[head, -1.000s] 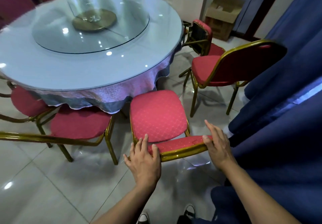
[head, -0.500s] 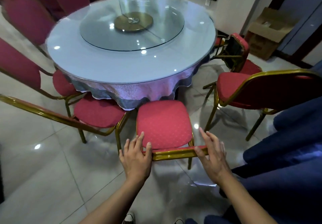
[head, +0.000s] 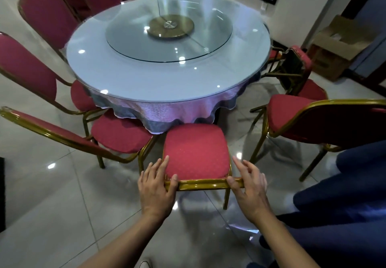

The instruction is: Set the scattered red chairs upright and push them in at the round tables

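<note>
An upright red chair with a gold frame stands right in front of me, its seat front touching the hanging cloth of the round glass-topped table. My left hand rests at the left end of the chair's gold top rail, fingers straight and thumb lying over the rail. My right hand presses the right end the same way, fingers stretched forward. Neither hand wraps round the rail.
Two more red chairs sit tucked in on the left. Another red chair stands angled out on the right, with a further chair behind it. Blue curtain hangs at right; a cardboard box stands by the far wall.
The chair has slid forward until its seat front meets the tablecloth, both hands staying on its top rail. My view has swung right, showing more chairs on the left.
</note>
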